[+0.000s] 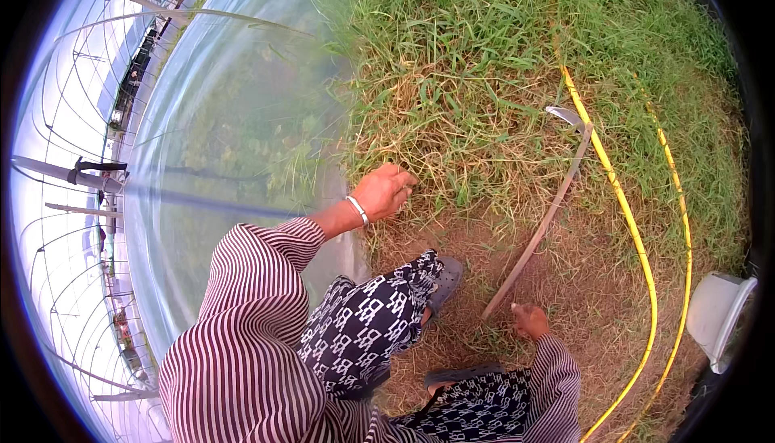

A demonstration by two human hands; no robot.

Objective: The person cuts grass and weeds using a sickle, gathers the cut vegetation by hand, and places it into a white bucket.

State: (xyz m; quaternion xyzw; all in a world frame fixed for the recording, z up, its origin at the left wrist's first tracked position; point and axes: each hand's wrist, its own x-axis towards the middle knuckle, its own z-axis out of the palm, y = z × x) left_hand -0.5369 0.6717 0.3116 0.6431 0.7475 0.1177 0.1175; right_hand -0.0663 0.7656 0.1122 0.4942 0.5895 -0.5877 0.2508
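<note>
My left hand (385, 191), with a silver bracelet at the wrist, reaches down to the edge of the grass (418, 104). Its fingers are curled and their tips are partly hidden, so whether they grip any blades is unclear. Beside my right knee, my right hand (531, 321) is curled, with nothing visible in it. Just left of that hand is the lower end of a long wooden handle (536, 237), with a small gap between them. The handle slants up to a curved metal blade (565, 116), which lies by the yellow hose.
Two runs of yellow hose (636, 240) curve down the right side. A white plastic bucket (717, 316) lies tilted at the right rim. To the left stands clear plastic sheeting (242, 140) on a greenhouse frame. My shoes (447, 285) are on bare soil strewn with dry grass.
</note>
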